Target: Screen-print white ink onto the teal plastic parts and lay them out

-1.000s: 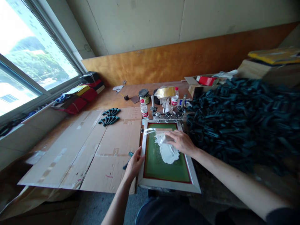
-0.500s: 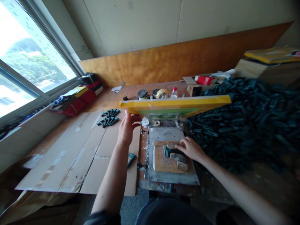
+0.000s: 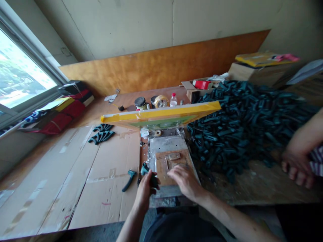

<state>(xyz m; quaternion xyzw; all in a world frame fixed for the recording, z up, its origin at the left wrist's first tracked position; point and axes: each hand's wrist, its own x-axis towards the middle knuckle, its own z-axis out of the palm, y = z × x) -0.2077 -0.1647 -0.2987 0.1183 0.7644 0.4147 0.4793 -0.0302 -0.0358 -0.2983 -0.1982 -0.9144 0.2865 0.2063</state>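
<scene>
Two bare hands are close together: the left grip (image 3: 146,187) is closed on a dark green handle (image 3: 153,181), whose top end pokes out beyond the thumb. Just to the right of it, the right grip (image 3: 186,182) is partly curled over a wooden board (image 3: 160,161); whether its fingertips have hold of anything, I cannot tell. Just beyond the right grip, a small block (image 3: 174,156) sits on the board, with a metal plate (image 3: 169,144) underneath. Just left of the left grip, a second handle (image 3: 129,180) rests on flat cardboard (image 3: 101,191). Farther beyond both grips, a yellow-edged frame (image 3: 161,114) is tilted up, and a roll of tape (image 3: 157,133) lies near it. Well to the right of the right grip, a big heap of dark green pieces (image 3: 242,121) covers much of the tabletop (image 3: 259,181), with another person's hand (image 3: 299,168) near its edge
</scene>
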